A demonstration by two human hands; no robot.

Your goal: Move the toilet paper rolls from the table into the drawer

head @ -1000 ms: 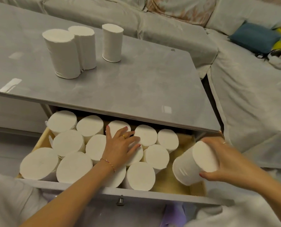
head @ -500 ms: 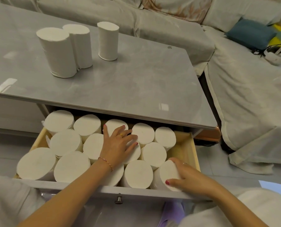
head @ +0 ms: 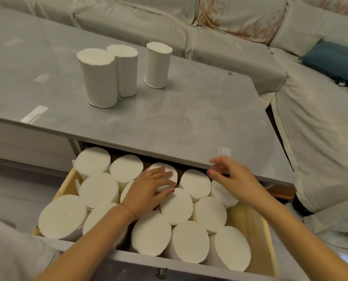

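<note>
The left hand (head: 148, 191) is spread flat on white upright paper rolls (head: 177, 205) packed in the wooden drawer (head: 267, 236); the empty right hand (head: 236, 179) is raised alongside, fingers loosely apart. Beyond both, 3 rolls (head: 100, 78) could be toppled by a hurried reach.

no text, label, brand, number or sign could be read anywhere in the view.
</note>
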